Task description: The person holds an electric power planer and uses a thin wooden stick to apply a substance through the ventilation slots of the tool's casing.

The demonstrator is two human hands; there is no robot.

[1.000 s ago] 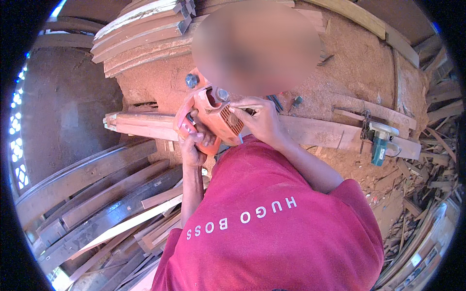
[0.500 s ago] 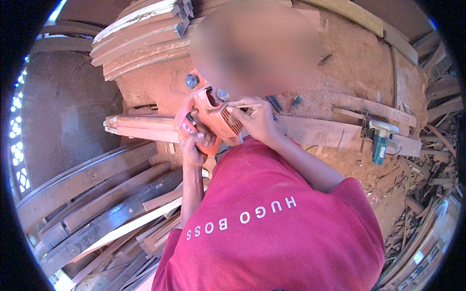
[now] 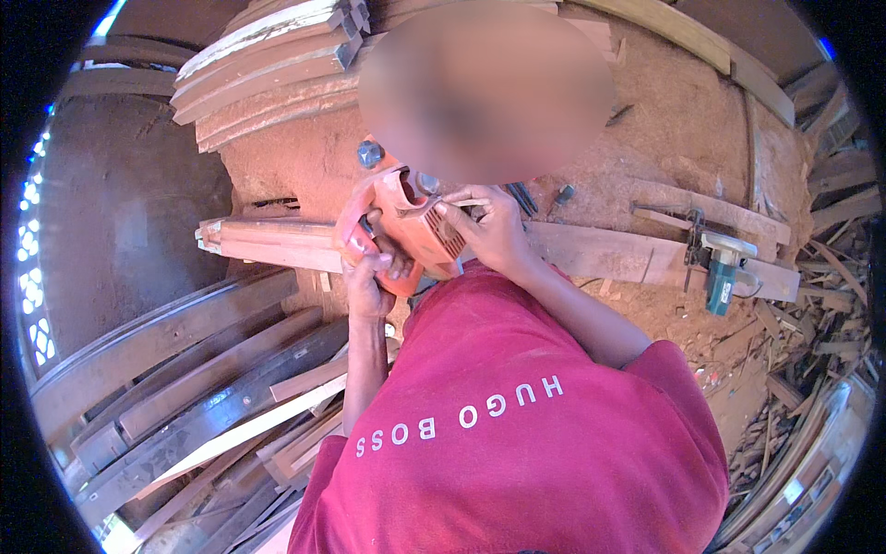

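Observation:
My left hand (image 3: 375,279) is closed around the handle of an orange electric planer (image 3: 420,231), which is tilted in front of my chest. The planer's round dark opening and vent slots face up, and a dark knob (image 3: 370,154) shows at its far end. My right hand (image 3: 498,231) pinches a thin wooden stick (image 3: 472,201) between thumb and fingers, just beside the opening and the vents. The blurred patch at the top hides part of the planer's far end, and the stick's tip is hard to make out.
A long plank (image 3: 628,251) lies crosswise beyond me, with a teal circular saw (image 3: 724,272) on its right end. Stacked boards (image 3: 268,69) stand at the far left, and more timber (image 3: 221,369) lies at the near left. Wood scraps (image 3: 831,305) pile up on the right.
The planer has tipped slightly, its far knob shifting a little to the right. Both hands keep their hold, and my right hand has barely moved.

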